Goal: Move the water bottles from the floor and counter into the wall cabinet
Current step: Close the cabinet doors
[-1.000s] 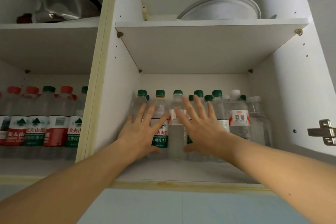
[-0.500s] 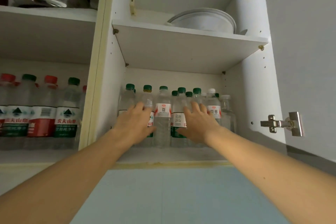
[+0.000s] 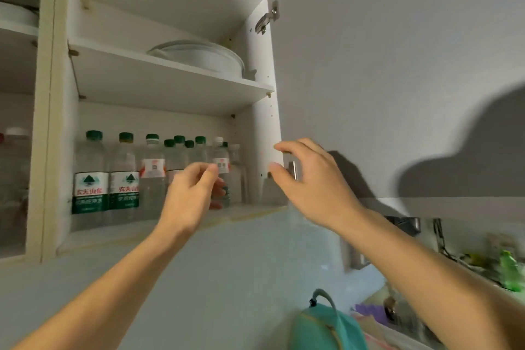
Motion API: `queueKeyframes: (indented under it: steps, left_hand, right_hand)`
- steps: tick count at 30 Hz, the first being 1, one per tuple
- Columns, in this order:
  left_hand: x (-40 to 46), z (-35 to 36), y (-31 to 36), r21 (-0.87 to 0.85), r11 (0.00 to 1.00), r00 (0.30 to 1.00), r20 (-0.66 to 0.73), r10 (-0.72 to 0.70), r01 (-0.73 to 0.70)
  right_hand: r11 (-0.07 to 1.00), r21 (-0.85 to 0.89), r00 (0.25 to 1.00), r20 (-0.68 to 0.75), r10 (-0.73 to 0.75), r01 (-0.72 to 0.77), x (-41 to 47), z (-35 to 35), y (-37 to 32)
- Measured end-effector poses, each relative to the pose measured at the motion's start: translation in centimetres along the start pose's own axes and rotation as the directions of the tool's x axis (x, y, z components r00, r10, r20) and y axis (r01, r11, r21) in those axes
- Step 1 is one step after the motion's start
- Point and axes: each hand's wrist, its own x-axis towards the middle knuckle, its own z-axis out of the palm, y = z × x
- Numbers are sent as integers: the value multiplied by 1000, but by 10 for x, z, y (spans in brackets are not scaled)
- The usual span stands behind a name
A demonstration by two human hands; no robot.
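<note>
Several clear water bottles stand in rows on the bottom shelf (image 3: 113, 233) of the open wall cabinet. Two at the front left carry green labels (image 3: 91, 187), and the one beside them has a red and white label (image 3: 153, 170). My left hand (image 3: 196, 193) hovers in front of the right-hand bottles, fingers loosely curled, holding nothing. My right hand (image 3: 309, 179) is further right, at the cabinet's side wall, its fingers curved and apart in front of the lower door hinge (image 3: 292, 170). It holds nothing.
The grey cabinet door (image 3: 397, 79) stands open on the right. White plates (image 3: 204, 57) lie on the upper shelf. The left compartment holds more bottles (image 3: 15, 167), blurred. A teal bag (image 3: 326, 327) and counter clutter (image 3: 508, 273) sit below right.
Both hands have come off the bottles and pulled back. My right hand has swung right to the hinge side of the cabinet. The view has turned to the right.
</note>
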Motion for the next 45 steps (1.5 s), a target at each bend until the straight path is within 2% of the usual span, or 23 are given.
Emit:
queueKeyframes:
  steps: [4,7,11,13,15,17,20,22,25,31,34,37,42,45]
  left_hand:
    - [-16,69,26,-21,997,991,110,81,-79]
    - [-19,121,50,46,989,970,208,127,-140]
    - [-27,191,82,124,965,941,277,192,-233]
    - [-34,225,95,131,955,930,298,217,-264]
    - [-41,254,103,121,957,924,317,214,-263]
    - [-48,277,105,97,963,922,327,206,-249]
    - [-54,301,105,106,962,919,336,205,-253]
    - [-58,310,106,130,962,920,347,181,-238]
    - [-65,314,109,165,955,917,359,173,-245]
    - [-70,282,131,165,935,924,280,261,-314]
    - [-77,259,144,165,923,915,272,297,-349]
    - [-83,229,156,96,943,920,273,282,-318]
    - [-97,165,176,-64,948,894,319,315,-311]
    - [-107,123,184,-53,944,886,332,324,-325]
  right_hand:
    - [996,-81,974,-226,3,-22,-21,-78,13]
    - [979,-206,924,-373,-83,4,-32,-126,32]
    - [904,-429,876,-435,-210,4,-43,-187,64]
    - [845,-533,850,-463,-250,-41,-47,-211,79]
    - [814,-569,833,-503,-230,-119,-51,-228,94]
    - [860,-470,843,-529,-92,-201,-58,-239,109]
    - [921,-139,843,-470,262,-364,-70,-247,126]
    - [916,-56,829,-450,332,-397,-78,-251,137]
    - [949,-9,844,-459,276,-316,-87,-260,146]
    - [938,343,906,-377,195,-60,-103,-257,132]
    - [885,465,950,-289,122,28,-108,-248,111]
    - [808,583,994,-102,-29,83,-106,-235,83]
    - [639,767,985,60,-162,58,-97,-196,43]
    - [587,808,974,95,-208,47,-93,-167,20]
